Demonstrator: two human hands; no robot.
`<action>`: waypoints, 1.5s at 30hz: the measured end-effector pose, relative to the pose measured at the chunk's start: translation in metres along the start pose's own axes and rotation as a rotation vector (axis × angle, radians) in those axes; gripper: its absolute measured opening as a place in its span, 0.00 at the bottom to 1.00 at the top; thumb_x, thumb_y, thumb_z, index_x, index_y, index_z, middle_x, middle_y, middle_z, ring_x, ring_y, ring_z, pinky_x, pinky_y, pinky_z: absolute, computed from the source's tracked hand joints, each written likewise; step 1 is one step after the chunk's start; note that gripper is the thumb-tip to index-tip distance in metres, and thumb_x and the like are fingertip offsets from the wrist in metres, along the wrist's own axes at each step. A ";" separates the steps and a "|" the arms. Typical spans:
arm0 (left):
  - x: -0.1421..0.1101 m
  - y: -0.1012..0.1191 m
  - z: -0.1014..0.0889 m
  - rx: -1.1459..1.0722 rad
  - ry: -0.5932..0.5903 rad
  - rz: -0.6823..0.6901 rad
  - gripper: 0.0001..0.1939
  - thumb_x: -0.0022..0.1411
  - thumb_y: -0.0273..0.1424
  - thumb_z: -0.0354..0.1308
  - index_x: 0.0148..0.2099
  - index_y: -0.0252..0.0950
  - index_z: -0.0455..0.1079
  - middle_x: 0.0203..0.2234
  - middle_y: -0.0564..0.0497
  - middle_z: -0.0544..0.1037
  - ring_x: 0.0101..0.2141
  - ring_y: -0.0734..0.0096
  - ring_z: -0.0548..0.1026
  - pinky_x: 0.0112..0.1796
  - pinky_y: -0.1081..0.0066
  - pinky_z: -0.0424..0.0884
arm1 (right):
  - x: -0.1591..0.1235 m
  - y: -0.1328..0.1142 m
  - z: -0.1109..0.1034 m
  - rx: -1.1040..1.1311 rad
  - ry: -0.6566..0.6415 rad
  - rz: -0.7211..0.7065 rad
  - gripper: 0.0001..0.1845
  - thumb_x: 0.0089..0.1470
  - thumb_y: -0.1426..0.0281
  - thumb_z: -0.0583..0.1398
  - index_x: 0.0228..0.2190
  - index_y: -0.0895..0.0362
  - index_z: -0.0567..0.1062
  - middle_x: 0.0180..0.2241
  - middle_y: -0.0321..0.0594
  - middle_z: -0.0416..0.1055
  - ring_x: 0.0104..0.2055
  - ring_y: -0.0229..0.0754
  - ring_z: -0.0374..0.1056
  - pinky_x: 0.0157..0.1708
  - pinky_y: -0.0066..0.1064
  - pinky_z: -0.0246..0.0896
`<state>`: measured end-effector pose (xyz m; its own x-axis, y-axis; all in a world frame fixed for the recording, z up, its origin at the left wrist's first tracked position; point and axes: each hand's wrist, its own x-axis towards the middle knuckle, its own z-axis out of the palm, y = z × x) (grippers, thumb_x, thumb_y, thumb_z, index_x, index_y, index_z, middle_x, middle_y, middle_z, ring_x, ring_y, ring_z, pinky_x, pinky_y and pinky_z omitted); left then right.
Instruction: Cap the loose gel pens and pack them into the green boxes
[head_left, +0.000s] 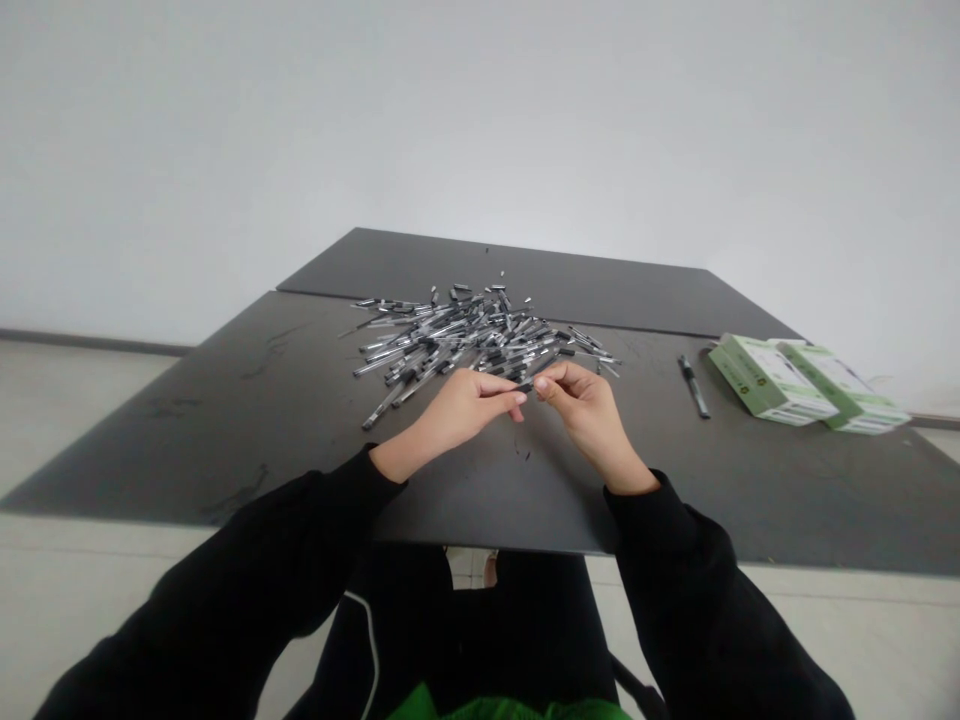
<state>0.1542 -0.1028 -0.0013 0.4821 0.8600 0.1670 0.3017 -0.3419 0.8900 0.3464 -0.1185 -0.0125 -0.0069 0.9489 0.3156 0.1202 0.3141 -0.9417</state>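
Observation:
Over the near side of the pile, my left hand (472,402) pinches a small dark pen part (524,387) between thumb and fingers. My right hand (576,398) closes thumb and finger at the other end of the same piece, so the two hands almost touch. The fingers hide much of it, and I cannot tell whether it is one part or two. Just beyond the hands spreads a heap of clear and black pen parts (450,335), with barrels and short caps lying in all directions.
One dark pen (694,388) lies apart on the right. Beside it stand two green and white boxes (772,380). Tiny dark bits (527,456) lie near the front edge of the dark table (300,440). A pale wall (480,130) rises behind.

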 end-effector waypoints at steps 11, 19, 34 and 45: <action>0.006 -0.005 -0.005 0.008 0.033 -0.010 0.17 0.65 0.35 0.55 0.24 0.34 0.70 0.18 0.56 0.68 0.21 0.77 0.61 0.26 0.74 0.55 | 0.007 0.007 -0.044 -0.240 0.248 -0.047 0.23 0.51 0.55 0.68 0.43 0.56 0.78 0.33 0.39 0.76 0.33 0.41 0.70 0.36 0.34 0.66; 0.007 0.006 -0.017 -0.401 0.132 -0.139 0.12 0.68 0.34 0.49 0.33 0.36 0.66 0.16 0.59 0.63 0.15 0.81 0.53 0.19 0.76 0.48 | 0.041 0.016 -0.142 -0.916 0.214 0.087 0.17 0.53 0.74 0.57 0.41 0.62 0.83 0.39 0.50 0.76 0.34 0.46 0.72 0.40 0.38 0.67; 0.007 0.001 -0.019 -0.248 0.105 -0.147 0.13 0.66 0.37 0.50 0.31 0.37 0.66 0.15 0.60 0.60 0.15 0.79 0.53 0.19 0.75 0.48 | 0.141 0.062 -0.135 -1.199 -0.085 0.176 0.17 0.54 0.74 0.59 0.40 0.68 0.85 0.34 0.53 0.82 0.36 0.48 0.76 0.39 0.33 0.65; 0.006 -0.001 -0.018 -0.196 0.100 -0.167 0.14 0.66 0.39 0.50 0.30 0.38 0.66 0.16 0.60 0.60 0.17 0.78 0.54 0.20 0.74 0.51 | 0.135 0.077 -0.128 -1.172 -0.126 0.121 0.18 0.52 0.73 0.61 0.44 0.60 0.84 0.35 0.47 0.81 0.34 0.43 0.74 0.37 0.30 0.64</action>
<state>0.1416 -0.0908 0.0065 0.3528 0.9347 0.0435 0.2005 -0.1210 0.9722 0.4816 0.0298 -0.0272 -0.0227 0.9874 0.1568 0.9628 0.0639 -0.2627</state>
